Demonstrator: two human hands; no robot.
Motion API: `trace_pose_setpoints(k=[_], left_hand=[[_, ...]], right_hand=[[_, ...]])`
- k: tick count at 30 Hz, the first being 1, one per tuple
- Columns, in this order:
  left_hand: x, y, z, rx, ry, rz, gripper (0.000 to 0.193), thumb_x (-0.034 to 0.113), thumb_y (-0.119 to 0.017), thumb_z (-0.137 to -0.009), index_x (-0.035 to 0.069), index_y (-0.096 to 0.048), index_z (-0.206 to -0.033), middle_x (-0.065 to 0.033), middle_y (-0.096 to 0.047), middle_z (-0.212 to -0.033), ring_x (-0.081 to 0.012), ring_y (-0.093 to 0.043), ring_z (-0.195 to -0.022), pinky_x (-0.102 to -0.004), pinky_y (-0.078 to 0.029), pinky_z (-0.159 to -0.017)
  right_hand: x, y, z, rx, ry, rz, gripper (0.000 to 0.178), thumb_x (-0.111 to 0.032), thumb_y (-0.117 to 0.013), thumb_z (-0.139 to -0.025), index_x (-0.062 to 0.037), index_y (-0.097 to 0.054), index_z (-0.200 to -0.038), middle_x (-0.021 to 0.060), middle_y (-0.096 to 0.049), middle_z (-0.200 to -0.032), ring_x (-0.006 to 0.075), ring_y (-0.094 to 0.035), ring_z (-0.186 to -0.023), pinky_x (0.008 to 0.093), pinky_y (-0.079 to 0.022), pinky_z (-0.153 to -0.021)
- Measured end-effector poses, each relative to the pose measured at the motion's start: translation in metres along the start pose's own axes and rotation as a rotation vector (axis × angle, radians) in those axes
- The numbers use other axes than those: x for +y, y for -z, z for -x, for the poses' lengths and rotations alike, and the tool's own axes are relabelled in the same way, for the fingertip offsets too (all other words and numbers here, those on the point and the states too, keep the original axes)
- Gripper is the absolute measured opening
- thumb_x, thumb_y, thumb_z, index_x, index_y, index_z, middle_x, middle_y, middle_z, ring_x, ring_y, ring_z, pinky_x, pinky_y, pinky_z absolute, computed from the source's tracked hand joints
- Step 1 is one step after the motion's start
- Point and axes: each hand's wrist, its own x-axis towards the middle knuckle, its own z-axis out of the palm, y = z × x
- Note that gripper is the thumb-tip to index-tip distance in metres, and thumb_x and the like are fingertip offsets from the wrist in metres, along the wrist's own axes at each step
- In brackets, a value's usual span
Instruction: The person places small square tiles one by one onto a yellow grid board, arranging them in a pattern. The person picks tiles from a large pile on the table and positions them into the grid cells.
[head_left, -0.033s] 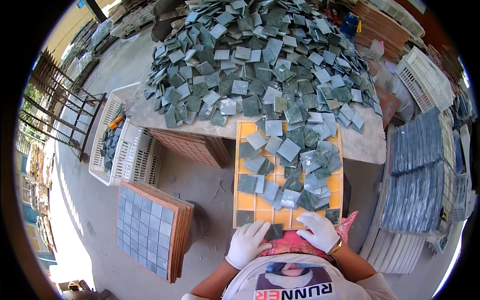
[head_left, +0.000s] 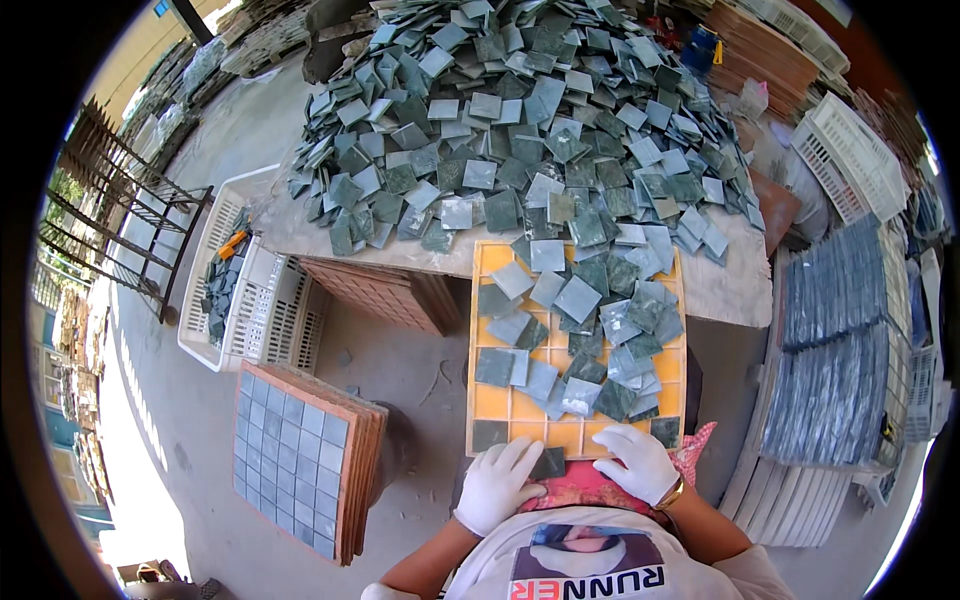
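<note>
Before me lies a shallow yellow tray (head_left: 572,436) with a pale grid and wooden rim, strewn with loose grey-green square tiles (head_left: 578,300). At its front edge my left hand (head_left: 497,487), in a white glove, is closed on the left side of a dark square tile (head_left: 548,463) between fingers and thumb; the exact grip is partly hidden. My right hand (head_left: 637,462), also gloved, rests at the front rim with fingers and thumb apart and no tile seen in it. Flat in the front corner cells sit a dark left tile (head_left: 489,435) and a right tile (head_left: 664,432).
A large heap of tiles (head_left: 480,130) covers the table (head_left: 400,257) behind the tray. To the left stand white crates (head_left: 285,305) and a stack of brown boards (head_left: 362,490) topped with gridded tiles. Bundled tiles (head_left: 830,350) stand at the right, below a white crate (head_left: 850,155).
</note>
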Motion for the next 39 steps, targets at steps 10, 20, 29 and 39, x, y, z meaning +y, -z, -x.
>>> trace_pose_setpoints(k=[10,20,29,39], left_hand=[[0.009,-0.003,-0.013,-0.098,-0.007,-0.197,0.065,0.034,-0.076,-0.068,0.005,-0.055,-0.122,-0.0082,-0.053,-0.106,-0.0256,-0.057,-0.093,-0.0382,-0.047,-0.078],[0.014,-0.010,-0.009,-0.062,0.014,-0.222,0.066,0.034,-0.076,-0.069,0.003,-0.052,-0.123,-0.0091,-0.050,-0.103,-0.0264,-0.055,-0.092,-0.0388,-0.046,-0.077],[0.005,0.002,-0.006,-0.035,0.016,-0.187,0.060,0.034,-0.074,-0.073,0.003,-0.053,-0.121,-0.0120,-0.052,-0.107,-0.0302,-0.053,-0.095,-0.0405,-0.046,-0.081],[-0.021,0.006,-0.017,0.106,-0.048,-0.177,0.062,0.027,-0.079,-0.067,0.007,-0.056,-0.121,-0.0103,-0.052,-0.115,-0.0316,-0.054,-0.100,-0.0418,-0.046,-0.085]], right_hand=[[0.001,0.020,-0.027,0.270,-0.057,0.352,0.057,-0.022,-0.076,-0.071,-0.0088,-0.054,-0.122,0.0116,-0.051,-0.118,0.0316,-0.054,-0.101,0.0423,-0.046,-0.085],[-0.005,0.021,-0.023,0.206,-0.046,0.065,0.057,-0.012,-0.076,-0.069,-0.0068,-0.054,-0.121,0.0154,-0.053,-0.112,0.0343,-0.055,-0.103,0.0414,-0.047,-0.087],[0.005,-0.003,0.006,0.003,-0.072,0.088,0.056,-0.017,-0.073,-0.073,-0.0046,-0.051,-0.123,0.0152,-0.051,-0.115,0.0339,-0.054,-0.107,0.0404,-0.046,-0.091],[-0.008,-0.026,-0.017,0.038,0.104,0.074,0.044,-0.015,-0.070,-0.077,-0.0037,-0.052,-0.115,0.0147,-0.050,-0.113,0.0341,-0.052,-0.106,0.0407,-0.045,-0.092]])
